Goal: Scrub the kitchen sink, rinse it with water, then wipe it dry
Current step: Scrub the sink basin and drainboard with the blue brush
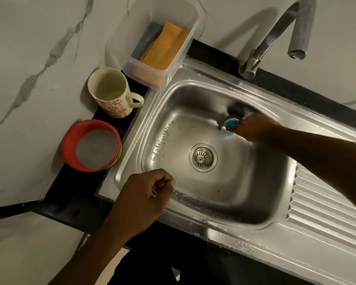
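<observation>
The steel sink point(230, 194) fills the middle of the view, with a round drain point(202, 157) in its floor and water drops along its walls. My right hand point(253, 128) grips a blue scrubber point(231, 124) and presses it against the sink's far wall, below the tap side. My left hand point(144, 197) hangs over the sink's near left rim with its fingers curled; nothing shows in it. The tap point(284, 31) arches over the far rim, and no water runs from it.
A clear plastic box point(179, 56) with an orange cloth point(165, 47) stands at the far left corner. A floral mug point(111, 92) and a red bowl point(70, 145) of soapy water stand left of the sink. The ribbed drainboard point(325, 206) lies to the right.
</observation>
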`<state>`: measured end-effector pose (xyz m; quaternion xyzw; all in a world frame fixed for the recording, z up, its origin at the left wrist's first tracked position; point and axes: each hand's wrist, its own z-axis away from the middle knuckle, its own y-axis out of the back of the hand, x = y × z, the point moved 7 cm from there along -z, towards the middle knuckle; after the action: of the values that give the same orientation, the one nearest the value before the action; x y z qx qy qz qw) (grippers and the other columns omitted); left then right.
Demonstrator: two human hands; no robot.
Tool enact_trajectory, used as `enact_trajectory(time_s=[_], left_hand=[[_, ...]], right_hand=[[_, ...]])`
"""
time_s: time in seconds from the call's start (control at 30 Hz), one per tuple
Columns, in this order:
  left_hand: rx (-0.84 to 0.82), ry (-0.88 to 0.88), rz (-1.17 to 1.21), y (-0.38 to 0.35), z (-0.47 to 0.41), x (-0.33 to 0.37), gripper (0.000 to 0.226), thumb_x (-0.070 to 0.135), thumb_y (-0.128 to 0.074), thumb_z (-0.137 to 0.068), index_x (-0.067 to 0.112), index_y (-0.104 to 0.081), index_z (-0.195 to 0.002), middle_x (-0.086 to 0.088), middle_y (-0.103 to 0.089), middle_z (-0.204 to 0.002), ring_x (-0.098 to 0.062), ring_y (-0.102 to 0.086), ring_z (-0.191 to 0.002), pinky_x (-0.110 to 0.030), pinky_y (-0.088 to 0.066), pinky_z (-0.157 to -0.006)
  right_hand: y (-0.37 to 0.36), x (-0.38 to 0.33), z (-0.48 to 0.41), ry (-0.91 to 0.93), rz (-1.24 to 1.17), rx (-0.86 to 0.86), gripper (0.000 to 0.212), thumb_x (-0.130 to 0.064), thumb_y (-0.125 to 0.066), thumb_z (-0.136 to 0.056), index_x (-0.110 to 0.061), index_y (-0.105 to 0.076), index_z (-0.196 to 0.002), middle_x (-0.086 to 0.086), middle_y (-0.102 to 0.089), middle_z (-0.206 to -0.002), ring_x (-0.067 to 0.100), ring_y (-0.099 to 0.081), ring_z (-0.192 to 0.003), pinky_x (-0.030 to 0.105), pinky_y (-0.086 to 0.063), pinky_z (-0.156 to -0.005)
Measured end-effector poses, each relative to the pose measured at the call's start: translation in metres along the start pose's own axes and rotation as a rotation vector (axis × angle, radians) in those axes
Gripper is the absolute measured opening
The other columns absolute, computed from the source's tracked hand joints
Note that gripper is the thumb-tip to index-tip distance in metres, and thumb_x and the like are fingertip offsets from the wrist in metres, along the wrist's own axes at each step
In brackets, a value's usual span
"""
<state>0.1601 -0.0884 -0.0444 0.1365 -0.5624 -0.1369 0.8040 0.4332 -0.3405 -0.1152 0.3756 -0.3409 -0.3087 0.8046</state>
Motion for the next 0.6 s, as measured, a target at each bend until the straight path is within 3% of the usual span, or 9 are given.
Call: enact_trajectory(time_s=[0.07,0.17,0.2,0.27,0.33,0.47,0.6], left_hand=[[-0.005,0.005,-0.001,-0.004,0.000,-0.002,0.013,0.023,-0.068,-0.098,0.029,-0.073,-0.088,0.015,-0.072,-0.077,-0.012,-0.070,-0.078,-0.021,-0.055,-0.070],[0.000,-0.001,-0.002,-0.009,-0.002,-0.003,0.012,0.025,-0.069,-0.099,0.029,-0.074,-0.089,0.016,-0.071,-0.076,-0.012,-0.070,-0.076,-0.024,-0.057,-0.069],[0.008,-0.002,-0.006,-0.009,-0.003,-0.004,0.012,0.025,-0.069,-0.099,0.030,-0.074,-0.089,0.016,-0.072,-0.077,-0.012,-0.070,-0.077,-0.024,-0.057,-0.069],[0.019,-0.001,-0.003,-0.007,-0.004,-0.002,0.012,0.025,-0.068,-0.099,0.029,-0.074,-0.089,0.016,-0.072,-0.078,-0.013,-0.071,-0.079,-0.026,-0.058,-0.071],[0.032,0.006,0.007,-0.004,-0.007,-0.004,0.013,0.023,-0.068,-0.099,0.028,-0.074,-0.089,0.014,-0.073,-0.079,-0.013,-0.071,-0.081,-0.028,-0.058,-0.073],[0.037,0.016,0.013,0.001,-0.012,-0.009,0.014,0.021,-0.068,-0.098,0.029,-0.074,-0.088,0.013,-0.074,-0.079,-0.012,-0.072,-0.081,-0.032,-0.059,-0.073],[0.067,0.023,0.002,0.007,-0.015,-0.011,0.012,0.021,-0.069,-0.097,0.027,-0.075,-0.088,0.013,-0.073,-0.078,-0.010,-0.072,-0.078,-0.029,-0.059,-0.072]], right_hand=[[0.013,-0.015,-0.009,0.043,-0.105,0.043,0.084,-0.082,-0.025,-0.093,-0.018,-0.063,-0.133,0.007,-0.062,-0.096,0.022,-0.052,-0.080,0.035,-0.042,-0.075],[0.077,-0.088,-0.040,0.332,-0.132,0.183,0.092,-0.069,-0.003,-0.085,-0.017,-0.061,-0.134,0.015,-0.064,-0.107,0.029,-0.051,-0.085,0.042,-0.037,-0.073],[0.087,-0.108,-0.047,0.371,-0.095,0.202,0.081,-0.064,-0.011,-0.092,-0.017,-0.060,-0.136,0.017,-0.065,-0.110,0.033,-0.057,-0.088,0.043,-0.039,-0.072],[0.073,-0.126,-0.051,0.333,0.032,0.169,0.046,-0.045,-0.044,-0.106,-0.020,-0.056,-0.143,0.014,-0.068,-0.115,0.036,-0.069,-0.098,0.041,-0.051,-0.072],[0.034,-0.102,-0.044,0.234,0.130,0.055,0.044,-0.032,-0.060,-0.104,-0.019,-0.054,-0.146,0.011,-0.070,-0.119,0.032,-0.072,-0.101,0.039,-0.059,-0.080],[0.018,-0.053,-0.015,0.103,0.109,-0.079,0.042,-0.045,-0.057,-0.104,-0.021,-0.056,-0.138,0.010,-0.067,-0.114,0.030,-0.069,-0.103,0.036,-0.055,-0.083],[0.054,-0.101,-0.050,0.238,0.104,0.136,0.046,-0.032,-0.059,-0.105,-0.024,-0.050,-0.149,0.012,-0.069,-0.121,0.032,-0.071,-0.103,0.039,-0.056,-0.081]])
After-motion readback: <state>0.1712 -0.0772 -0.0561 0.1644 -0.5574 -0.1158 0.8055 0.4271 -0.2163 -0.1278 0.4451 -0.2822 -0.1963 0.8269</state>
